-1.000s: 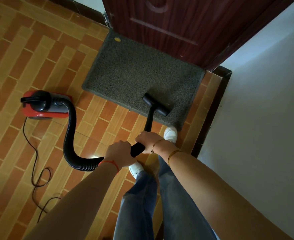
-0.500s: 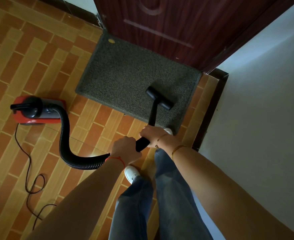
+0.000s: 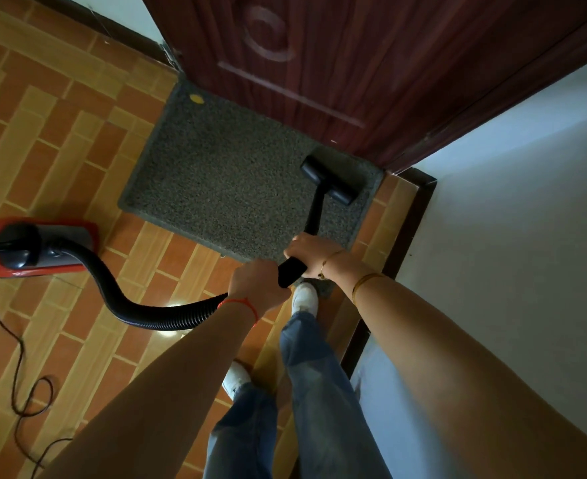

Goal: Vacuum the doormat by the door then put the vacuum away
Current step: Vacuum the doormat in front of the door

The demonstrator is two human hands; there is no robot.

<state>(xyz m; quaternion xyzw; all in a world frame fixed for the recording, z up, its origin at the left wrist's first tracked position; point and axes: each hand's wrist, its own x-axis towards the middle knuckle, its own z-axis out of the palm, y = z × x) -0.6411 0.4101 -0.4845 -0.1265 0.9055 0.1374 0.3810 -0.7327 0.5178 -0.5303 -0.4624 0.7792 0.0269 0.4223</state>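
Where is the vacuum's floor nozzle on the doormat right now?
In the head view, the floor nozzle sits on the doormat near its far right corner, close to the door.

The scene is dim, with muted colour. A small bright glare spot sits on the glossy orange brick-patterned tile floor (image 3: 60,140) just below the left hand (image 3: 255,286). The pale wall (image 3: 513,216) to the right of the right hand (image 3: 307,248) is the lightest area. The dark red wooden door (image 3: 354,57) beyond the hands looks slightly smeared. Wide-angle distortion stretches both forearms toward the lower edge.
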